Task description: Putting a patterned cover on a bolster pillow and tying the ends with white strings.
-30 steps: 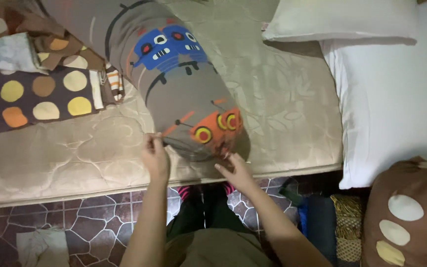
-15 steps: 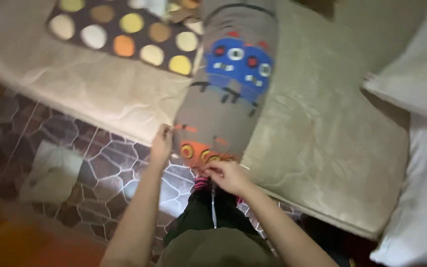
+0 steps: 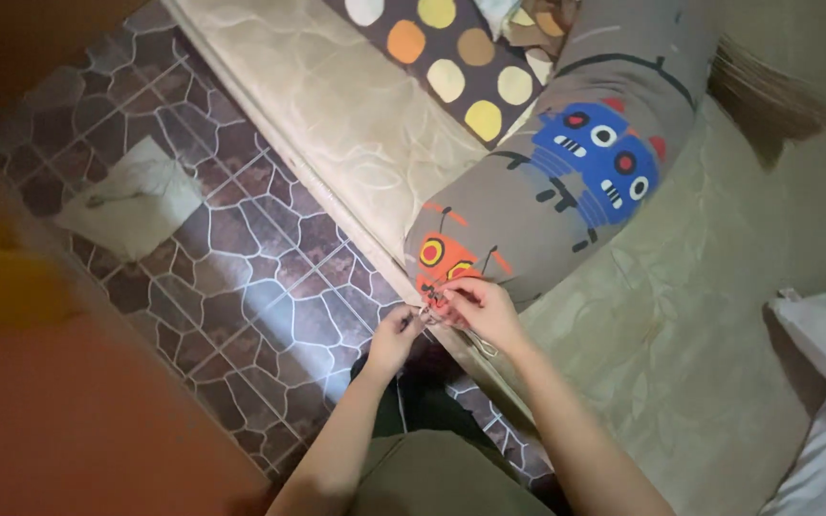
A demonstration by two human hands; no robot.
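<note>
Both hands had come together at the near end of the long grey bolster [image 3: 566, 182], where half a second earlier the left hand [image 3: 396, 336] had gripped the cover's left edge apart from the right. The bolster, printed with a blue robot figure and orange-and-yellow circles, lay diagonally across the beige quilted mattress [image 3: 336, 105], its end reaching the mattress's front edge just above the tiled floor [image 3: 241, 258]. The right hand [image 3: 482, 311] rested on the orange end of the cover, fingers bunched and pinched on the fabric there; the left hand's fingertips were closed on something small at the same spot, perhaps a zip pull or a tie, too small to tell. A thin cord or strap seemed to hang down below the hands. The view had also swung since then, so more floor showed. Judging by this, the work had narrowed from holding the cover's mouth to handling its fastening. A brown cushion with coloured dots [image 3: 442, 57] lay toward the mattress's far edge, touching the bolster's side; a pale cloth [image 3: 131, 196] lay on the floor, well apart.
</note>
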